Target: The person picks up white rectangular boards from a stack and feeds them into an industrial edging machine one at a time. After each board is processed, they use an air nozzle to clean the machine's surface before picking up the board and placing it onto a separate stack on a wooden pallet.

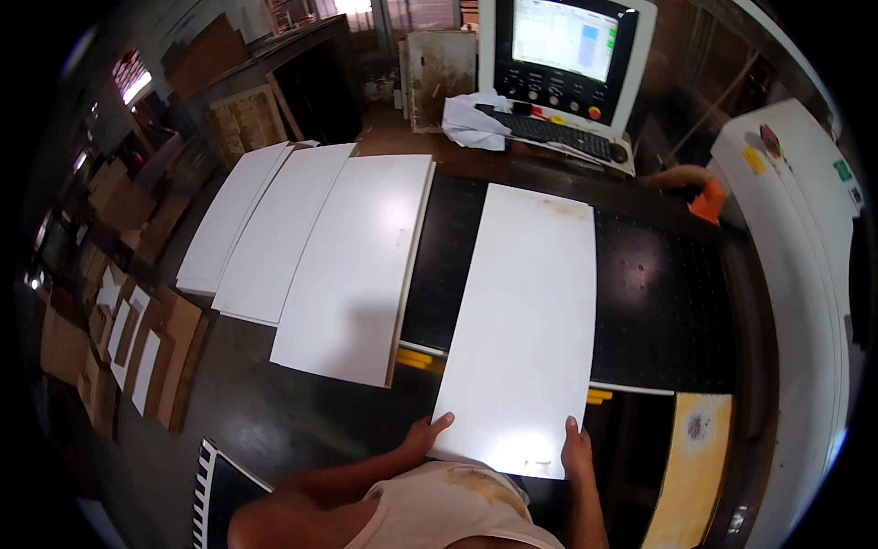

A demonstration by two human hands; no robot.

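Observation:
A long white panel (521,320) lies lengthwise before me across the black machine table (658,302), its near end reaching past the table's front edge. My left hand (426,434) grips the panel's left edge close to the near corner, thumb on the top face. On the opposite edge my right hand (576,448) holds the near right corner, thumb up along the side. The fingers beneath the panel are hidden. Brownish smudges mark its far end. To the left, stacked white panels (357,265) overlap one another, apart from both hands.
Beyond the table stands a control console (567,55) with a lit screen, a keyboard (562,135) and a crumpled white cloth (476,121). A white machine housing (786,229) borders the right side. A yellowish board (690,467) lies near right; cut board pieces (155,357) sit at far left.

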